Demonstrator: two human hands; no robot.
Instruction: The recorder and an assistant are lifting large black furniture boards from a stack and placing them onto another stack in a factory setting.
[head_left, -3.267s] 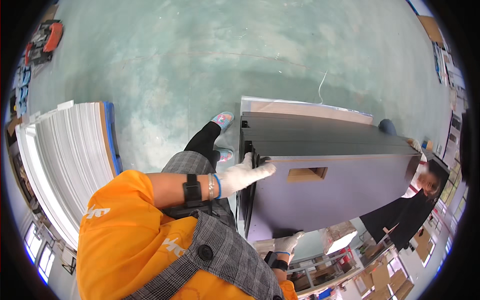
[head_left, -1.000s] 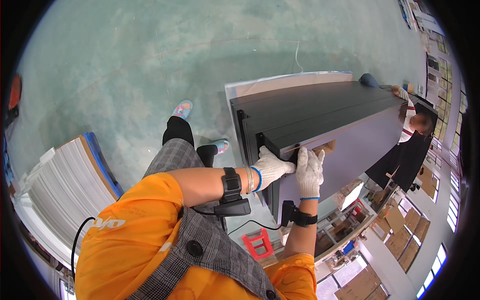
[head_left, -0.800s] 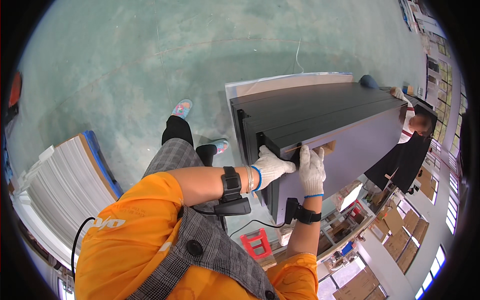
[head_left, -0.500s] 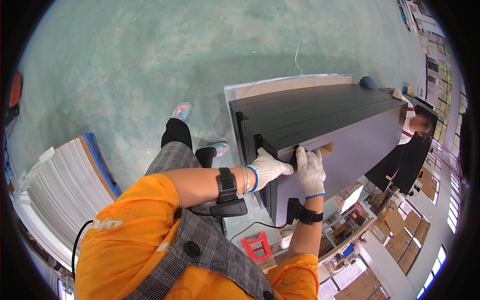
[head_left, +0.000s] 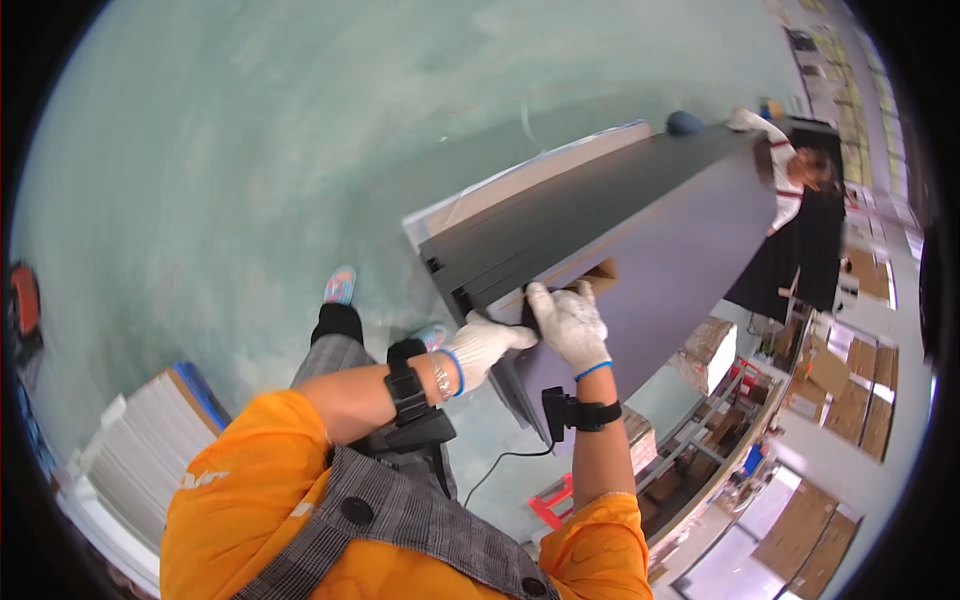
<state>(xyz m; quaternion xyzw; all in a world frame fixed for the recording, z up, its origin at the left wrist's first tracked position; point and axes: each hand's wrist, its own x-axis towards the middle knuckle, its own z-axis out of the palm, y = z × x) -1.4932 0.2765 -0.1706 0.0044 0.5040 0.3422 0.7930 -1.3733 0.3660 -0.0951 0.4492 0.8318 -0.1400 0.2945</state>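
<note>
A long grey door panel [head_left: 655, 270] with a lavender-grey face lies on a stack of dark panels [head_left: 590, 205], a rectangular cutout [head_left: 598, 274] near its close end. Both my hands wear white knitted gloves. My left hand [head_left: 487, 348] is closed on the near end of the door panel, its fingertips partly hidden behind the corner. Just right of it, my right hand [head_left: 572, 322] grips the same end beside the cutout, thumb and fingers bent over the edge. A small black piece [head_left: 531, 312] shows between the hands; I cannot make out what it is.
A co-worker [head_left: 790, 175] in white sleeves stands at the far end, one gloved hand on the stack. White sheets [head_left: 150, 445] are piled at lower left. A red stool [head_left: 552, 502] and a cluttered workbench [head_left: 715, 455] stand to the right. A cable [head_left: 505, 458] hangs near my right wrist.
My view has turned, so the stack and the co-worker sit further left and more slanted. Both hands stay at the panel's near end; the right hand's fingers are more bent over the edge.
</note>
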